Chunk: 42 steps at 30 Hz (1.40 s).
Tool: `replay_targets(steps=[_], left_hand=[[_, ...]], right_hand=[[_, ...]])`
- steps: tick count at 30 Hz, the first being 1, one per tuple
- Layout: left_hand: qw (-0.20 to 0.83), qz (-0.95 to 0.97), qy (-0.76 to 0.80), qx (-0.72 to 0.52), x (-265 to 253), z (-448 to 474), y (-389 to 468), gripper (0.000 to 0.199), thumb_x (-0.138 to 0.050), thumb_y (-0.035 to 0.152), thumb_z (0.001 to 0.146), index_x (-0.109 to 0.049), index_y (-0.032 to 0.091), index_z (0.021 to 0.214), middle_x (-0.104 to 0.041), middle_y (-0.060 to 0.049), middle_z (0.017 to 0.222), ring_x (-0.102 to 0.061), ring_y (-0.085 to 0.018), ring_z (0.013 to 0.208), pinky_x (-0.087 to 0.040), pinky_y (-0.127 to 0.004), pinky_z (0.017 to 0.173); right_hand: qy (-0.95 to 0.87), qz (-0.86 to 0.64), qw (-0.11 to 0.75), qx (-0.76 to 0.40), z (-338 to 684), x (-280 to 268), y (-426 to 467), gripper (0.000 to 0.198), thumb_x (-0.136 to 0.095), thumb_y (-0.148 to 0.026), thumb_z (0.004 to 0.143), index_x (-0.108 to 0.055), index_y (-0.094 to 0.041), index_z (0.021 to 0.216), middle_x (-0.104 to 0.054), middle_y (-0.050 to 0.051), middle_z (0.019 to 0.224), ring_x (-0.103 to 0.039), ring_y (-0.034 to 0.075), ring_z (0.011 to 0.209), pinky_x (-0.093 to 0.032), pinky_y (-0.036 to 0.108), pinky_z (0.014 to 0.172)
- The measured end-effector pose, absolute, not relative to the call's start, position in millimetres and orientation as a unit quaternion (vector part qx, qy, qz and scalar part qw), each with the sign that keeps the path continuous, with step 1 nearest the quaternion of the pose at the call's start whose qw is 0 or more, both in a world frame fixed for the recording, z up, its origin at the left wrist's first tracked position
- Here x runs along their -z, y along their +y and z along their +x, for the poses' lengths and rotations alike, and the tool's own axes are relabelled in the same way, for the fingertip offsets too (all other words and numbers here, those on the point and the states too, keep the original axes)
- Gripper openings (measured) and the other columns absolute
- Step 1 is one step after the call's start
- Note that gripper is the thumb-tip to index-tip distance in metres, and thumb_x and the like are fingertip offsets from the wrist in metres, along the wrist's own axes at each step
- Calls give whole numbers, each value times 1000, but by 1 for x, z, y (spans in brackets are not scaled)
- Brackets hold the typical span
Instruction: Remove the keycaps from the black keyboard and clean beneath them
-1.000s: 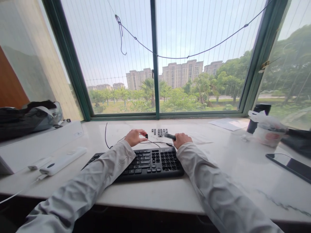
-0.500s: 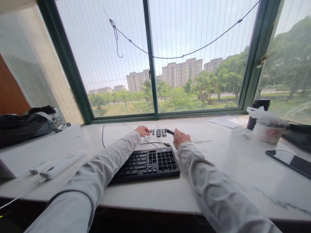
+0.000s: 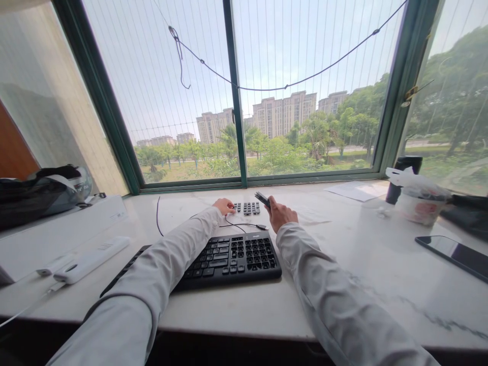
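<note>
My right hand (image 3: 282,215) is closed around a small black brush (image 3: 262,199), its head raised and pointing up to the left. Beneath the brush head, loose black keycaps (image 3: 251,208) lie in rows on the white tabletop. My left hand (image 3: 224,206) has its fingers pinched together at the left end of these rows; whatever sits between the fingertips is too small to name. Nearer to me lies a black keyboard (image 3: 244,277), partly covered by my left sleeve. Its number pad and several neighbouring places show bare sockets without caps.
A thin black cable (image 3: 244,224) with a plug crosses behind the keyboard. To the left are a white power bank (image 3: 93,259) and a white box (image 3: 64,236). On the right are a phone (image 3: 453,256), a bagged tub (image 3: 423,201) and paper (image 3: 356,190). A window closes off the back.
The brush has lifted and tilted upward, away from the keycaps, as my right hand shifted slightly left and up. My left hand stays at the same end of the rows.
</note>
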<state>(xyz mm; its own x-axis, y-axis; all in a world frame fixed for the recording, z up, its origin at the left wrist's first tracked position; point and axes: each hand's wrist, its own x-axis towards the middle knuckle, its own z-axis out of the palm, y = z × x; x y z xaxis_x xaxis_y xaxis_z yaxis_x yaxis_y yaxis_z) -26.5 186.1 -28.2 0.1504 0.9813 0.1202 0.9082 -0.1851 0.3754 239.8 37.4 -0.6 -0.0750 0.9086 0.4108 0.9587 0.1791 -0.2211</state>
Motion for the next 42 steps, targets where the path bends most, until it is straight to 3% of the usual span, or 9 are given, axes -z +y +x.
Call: replay_targets(steps=[12, 35, 42], left_hand=[[130, 743, 632, -177, 29, -25, 189, 46, -76, 41, 65, -69, 21, 106, -68, -5, 111, -63, -10, 54, -49, -20, 57], [131, 742, 636, -165, 22, -22, 178, 45, -75, 36, 67, -66, 17, 108, -67, -5, 112, -63, -10, 53, -50, -21, 64], [116, 748, 628, -182, -1, -23, 155, 43, -69, 40, 73, -65, 15, 108, -66, -8, 113, -62, -9, 52, -50, -22, 62]], right_hand=[[-729, -633, 251, 70, 238, 3, 38, 35, -20, -44, 96, -40, -25, 117, -64, 9, 94, -63, 23, 75, -40, 33, 64], [-725, -641, 244, 69, 236, 3, 35, 27, -29, -41, 93, -45, -22, 105, -66, 9, 89, -63, 23, 74, -39, 33, 64], [-710, -632, 307, 46, 238, 5, 37, 25, -35, -40, 90, -50, -23, 99, -64, 9, 81, -61, 24, 72, -37, 33, 62]])
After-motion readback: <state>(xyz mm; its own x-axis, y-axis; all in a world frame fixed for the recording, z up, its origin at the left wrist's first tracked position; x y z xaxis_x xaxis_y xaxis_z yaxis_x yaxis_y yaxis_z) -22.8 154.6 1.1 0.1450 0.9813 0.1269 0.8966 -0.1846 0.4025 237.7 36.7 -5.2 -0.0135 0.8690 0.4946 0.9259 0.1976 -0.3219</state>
